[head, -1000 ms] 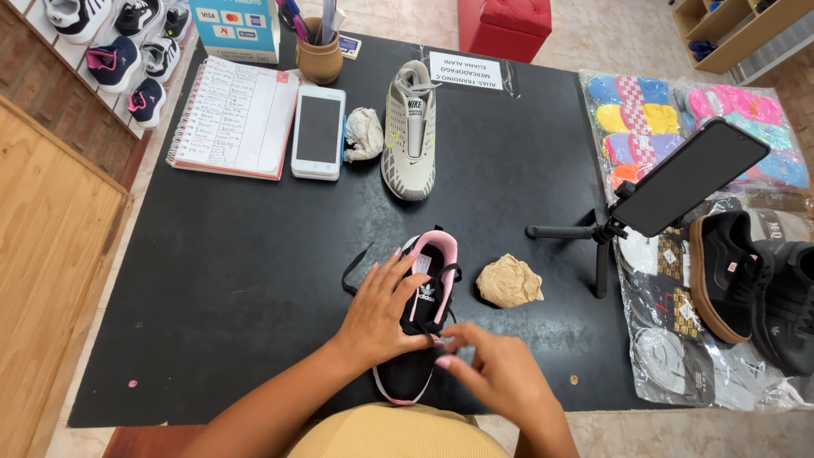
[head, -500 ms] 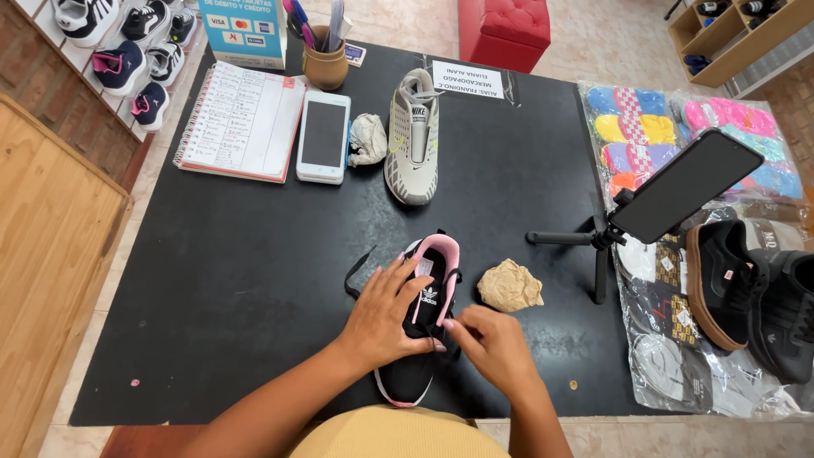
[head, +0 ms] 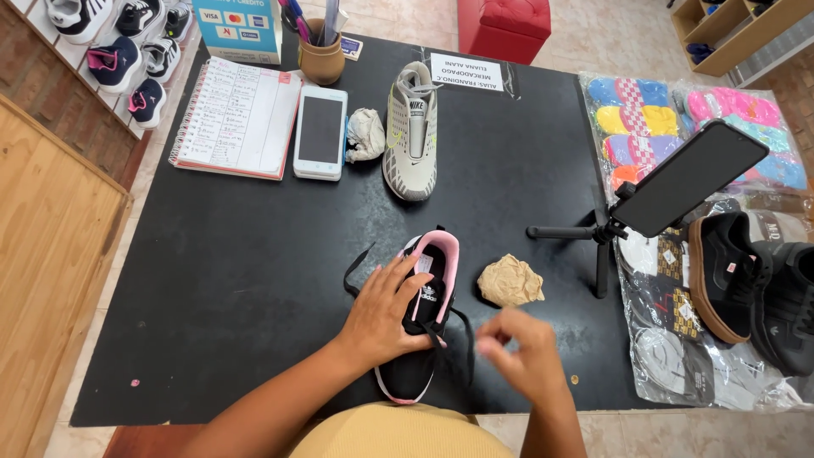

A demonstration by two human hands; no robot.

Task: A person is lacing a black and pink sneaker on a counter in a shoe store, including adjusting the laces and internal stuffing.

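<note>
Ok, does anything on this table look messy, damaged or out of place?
Nothing damaged or spilled. Two crumpled paper wads lie loose: a brown one beside the black shoe, a white one beside the grey shoe.

Black matte bench (head: 254,280) on pale tiled floor (head: 593,38), red padded stool (head: 504,25), brick wall (head: 25,68), wooden shelf unit (head: 729,38)

A small shoe shop is shown; rows of small dark and white trainers (head: 114,38) are displayed on a slatted wall rack beside a black matt counter (head: 237,280). A blue card-payment sign (head: 236,27), a white handheld payment terminal (head: 320,132) and a spiral-bound handwritten ledger (head: 233,117) are set out on the counter; colourful socks in clear plastic packets (head: 678,119) and loose black trainers (head: 755,284) are laid along its edge.
</note>
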